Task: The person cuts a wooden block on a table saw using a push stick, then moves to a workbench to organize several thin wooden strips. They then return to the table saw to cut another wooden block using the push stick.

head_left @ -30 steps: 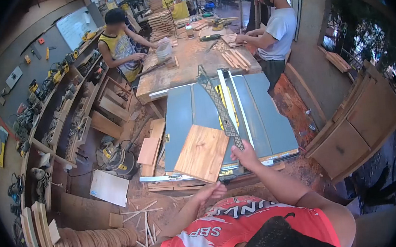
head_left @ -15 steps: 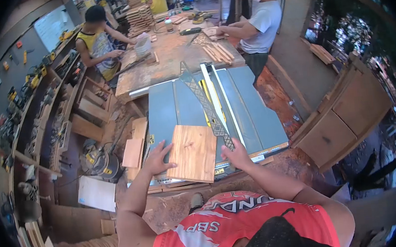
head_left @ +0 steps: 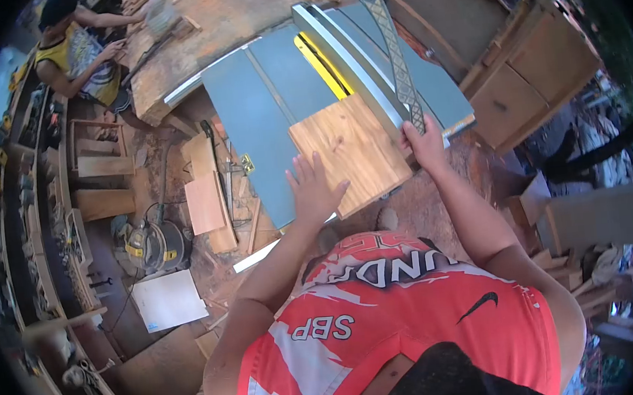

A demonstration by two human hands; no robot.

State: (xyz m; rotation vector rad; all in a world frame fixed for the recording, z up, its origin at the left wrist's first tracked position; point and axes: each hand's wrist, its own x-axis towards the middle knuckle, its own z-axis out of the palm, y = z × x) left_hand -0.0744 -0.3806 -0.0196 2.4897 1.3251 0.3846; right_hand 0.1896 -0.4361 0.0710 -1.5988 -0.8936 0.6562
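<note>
A square-edged wooden board [head_left: 350, 153] lies flat on the grey top of a table saw [head_left: 245, 117]. Its far edge covers the near end of the yellow insert [head_left: 317, 62], and a metal fence [head_left: 357, 62] runs along its right. My left hand [head_left: 314, 189] rests at the board's left edge, fingers spread, thumb on the wood. Near the right edge, my right hand [head_left: 425, 145] is closed around the lower end of a long, lattice-patterned push stick [head_left: 397, 59], which points away from me. No blade shows clearly.
A worktable [head_left: 190, 43] with wood strips adjoins the saw. Another person [head_left: 86, 56] stands at its left. A shop vacuum [head_left: 155, 242], wood pieces [head_left: 204, 200] and a white panel [head_left: 167, 299] lie on the left floor. A wooden cabinet [head_left: 536, 80] stands at right.
The view has tilted down and turned. My right hand still grips the push stick, now lying closer along the fence. My left hand stays spread at the board's left edge.
</note>
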